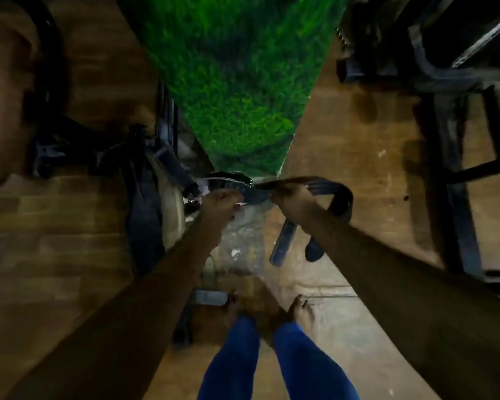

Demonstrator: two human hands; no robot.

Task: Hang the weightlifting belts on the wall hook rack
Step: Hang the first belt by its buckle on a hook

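Observation:
A dark weightlifting belt [326, 187] stretches between both hands at the foot of a green grass-covered wall [237, 90]. My right hand [293, 204] grips its wide middle, and the belt loops past the wrist with two strap ends [283, 243] dangling below. My left hand [218, 202] is closed on the belt's other end beside a shiny metal part [228, 180], buckle or hook I cannot tell. Other belts [153, 209], dark and tan, hang on the wall to the left.
Wooden floor lies on both sides. A black metal gym frame [451, 174] stands at the right, more dark equipment [52, 131] at the left. My bare feet [272, 310] stand below, next to a small grey block [210, 298] on the floor.

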